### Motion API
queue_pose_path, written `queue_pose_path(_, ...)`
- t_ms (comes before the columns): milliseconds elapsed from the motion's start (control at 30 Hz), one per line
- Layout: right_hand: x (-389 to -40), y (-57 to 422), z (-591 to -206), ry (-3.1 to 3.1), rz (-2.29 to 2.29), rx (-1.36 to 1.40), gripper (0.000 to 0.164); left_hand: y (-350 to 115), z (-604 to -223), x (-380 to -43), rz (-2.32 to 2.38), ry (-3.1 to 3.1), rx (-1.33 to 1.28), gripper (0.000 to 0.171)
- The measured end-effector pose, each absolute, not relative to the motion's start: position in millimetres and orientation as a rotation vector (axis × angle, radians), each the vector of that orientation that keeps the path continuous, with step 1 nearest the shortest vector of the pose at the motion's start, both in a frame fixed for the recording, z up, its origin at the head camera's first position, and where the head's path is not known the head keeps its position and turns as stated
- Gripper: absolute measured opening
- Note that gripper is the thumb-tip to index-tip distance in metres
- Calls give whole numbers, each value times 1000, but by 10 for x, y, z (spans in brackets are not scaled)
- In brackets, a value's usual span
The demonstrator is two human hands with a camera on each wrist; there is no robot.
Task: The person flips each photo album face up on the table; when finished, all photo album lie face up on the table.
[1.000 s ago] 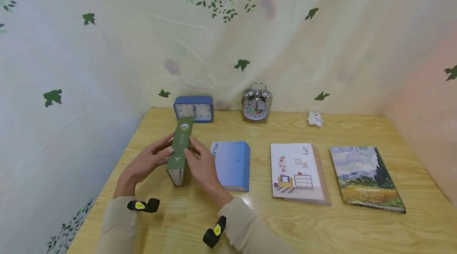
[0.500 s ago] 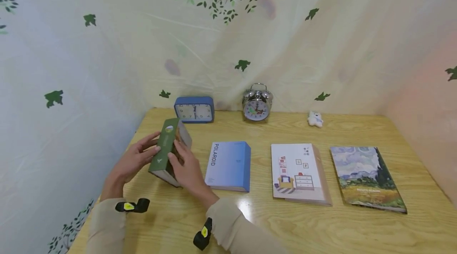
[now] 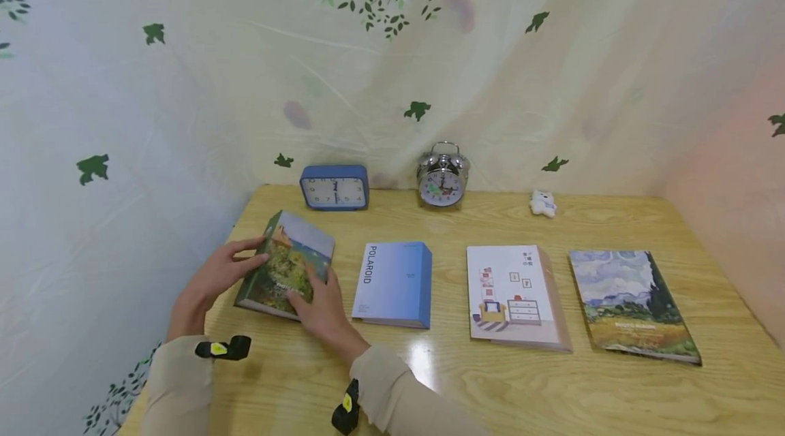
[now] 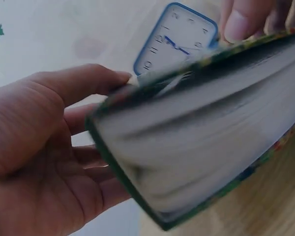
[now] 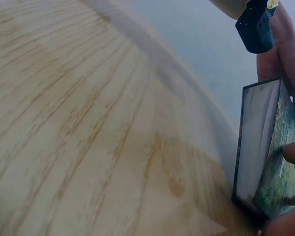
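A thick photo-album-like book [image 3: 283, 262] with a painted landscape cover and a green spine tilts at the table's left side, cover facing up. My left hand [image 3: 214, 276] holds it along the spine. In the left wrist view, the thumb of that hand [image 4: 44, 142] meets the cover's edge and its fingers reach behind the spine; the book's page block [image 4: 196, 137] faces the camera. My right hand [image 3: 328, 306] grips the book's right part, thumb on the cover. In the right wrist view, the book [image 5: 258, 142] stands slanted close over the wood, and fingertips touch its cover.
Right of the hands lie a blue POLAROID book [image 3: 392, 286], a white book with a furniture drawing [image 3: 509, 293] and another landscape book [image 3: 632, 306]. Along the back stand a blue clock [image 3: 334, 189], a silver twin-bell alarm clock [image 3: 442, 180] and a small white bear figure [image 3: 542, 204].
Both hands have moved left with the book, away from the blue book. It has turned from spine up to cover up, and its upper end no longer overlaps the blue clock.
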State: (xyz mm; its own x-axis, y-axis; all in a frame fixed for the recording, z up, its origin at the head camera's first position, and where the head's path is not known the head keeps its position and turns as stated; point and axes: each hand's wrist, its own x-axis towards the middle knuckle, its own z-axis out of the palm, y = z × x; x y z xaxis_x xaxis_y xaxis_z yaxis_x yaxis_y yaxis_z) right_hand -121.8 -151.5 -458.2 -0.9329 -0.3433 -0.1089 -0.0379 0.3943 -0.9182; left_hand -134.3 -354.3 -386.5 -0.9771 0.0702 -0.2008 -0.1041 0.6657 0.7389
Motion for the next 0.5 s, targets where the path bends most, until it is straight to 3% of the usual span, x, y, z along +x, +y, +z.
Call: queue_pose_path(500,-1150,-1520,-4712,2438,-1490,-361,72,-3550,-4178,-1348,1082,2672,-101,62)
